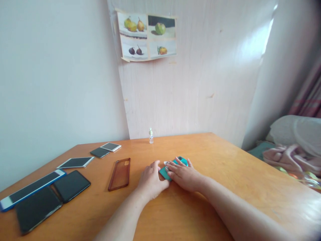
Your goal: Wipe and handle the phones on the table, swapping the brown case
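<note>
A teal smartphone [185,162] lies back up on the wooden table, its camera block at the far right end. My left hand [151,180] curves around the near left end, with fingers and thumb at its edges. Flat across the phone's back rests my right hand [184,174], fingers spread. A small white piece [166,163], perhaps a wipe or tissue, shows by the right fingertips and is mostly covered by them. Left of my hands lies a translucent brown phone case [120,174].
Several phones and tablets lie along the table's left side, among them a blue-edged white one [33,188] and a black one [72,185]. A small pump bottle [150,136] stands at the back edge. Bedding [291,157] lies beyond the right edge.
</note>
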